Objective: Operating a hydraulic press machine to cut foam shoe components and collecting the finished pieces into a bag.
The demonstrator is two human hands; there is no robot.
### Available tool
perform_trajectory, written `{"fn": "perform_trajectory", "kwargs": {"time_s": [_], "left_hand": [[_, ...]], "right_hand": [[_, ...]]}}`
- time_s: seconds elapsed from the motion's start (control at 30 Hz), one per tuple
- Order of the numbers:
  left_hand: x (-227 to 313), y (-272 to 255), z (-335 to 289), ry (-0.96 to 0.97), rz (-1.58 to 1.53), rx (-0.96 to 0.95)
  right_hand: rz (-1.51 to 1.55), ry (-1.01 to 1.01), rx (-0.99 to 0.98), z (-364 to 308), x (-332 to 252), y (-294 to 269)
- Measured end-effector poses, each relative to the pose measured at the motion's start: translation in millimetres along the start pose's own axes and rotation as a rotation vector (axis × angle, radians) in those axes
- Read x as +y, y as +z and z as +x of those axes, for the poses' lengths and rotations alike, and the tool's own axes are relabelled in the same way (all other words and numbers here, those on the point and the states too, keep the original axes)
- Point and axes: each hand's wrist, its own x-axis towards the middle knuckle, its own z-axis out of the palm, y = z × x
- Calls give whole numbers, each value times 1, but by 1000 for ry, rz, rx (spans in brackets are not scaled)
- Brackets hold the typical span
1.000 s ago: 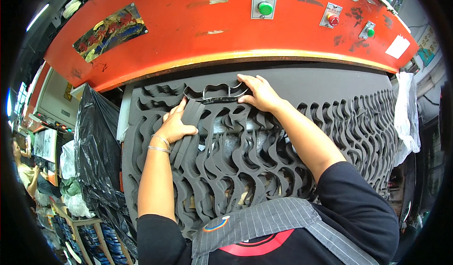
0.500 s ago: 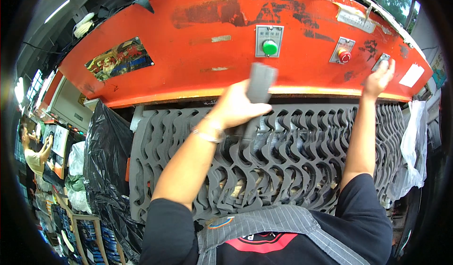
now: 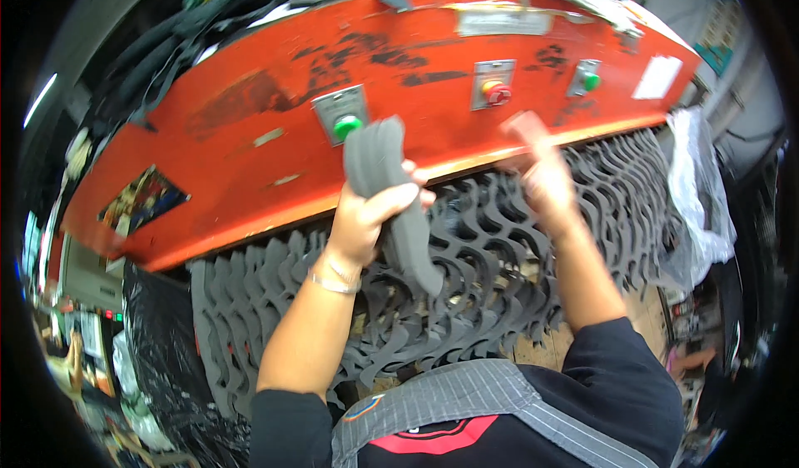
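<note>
My left hand is closed round a stack of curved grey foam pieces, its thumb across the front. The stack is tilted, with its upper end just in front of a green push button and its lower end over a cut-out grey foam sheet. Smeared by motion, my right hand is above the far part of the sheet, near the lower edge of the orange-red machine front. I cannot make out its fingers or whether they hold anything.
A red knob and another green button sit on the machine front. Clear plastic hangs at the right; black plastic sheeting covers the left side. A person is at the far left.
My right hand has left the small right-hand button and come down and left. My left hand has kept the foam stack, now turned to show more of its length. The whole view has turned.
</note>
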Motion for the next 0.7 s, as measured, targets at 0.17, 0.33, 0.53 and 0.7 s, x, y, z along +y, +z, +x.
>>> {"fn": "perform_trajectory", "kwargs": {"time_s": [0.17,0.33,0.53,0.7], "left_hand": [[-52,22,-36,-36,-84,-71],[-47,0,-84,-27,156,-82],[-37,-60,-119,-208,1753,31],[-50,-44,-113,-295,1883,-32]], "right_hand": [[647,524,-398,-122,-20,113],[688,485,-166,-158,-54,96],[336,162,876,-181,-105,-79],[319,131,1216,-198,-114,-258]]}}
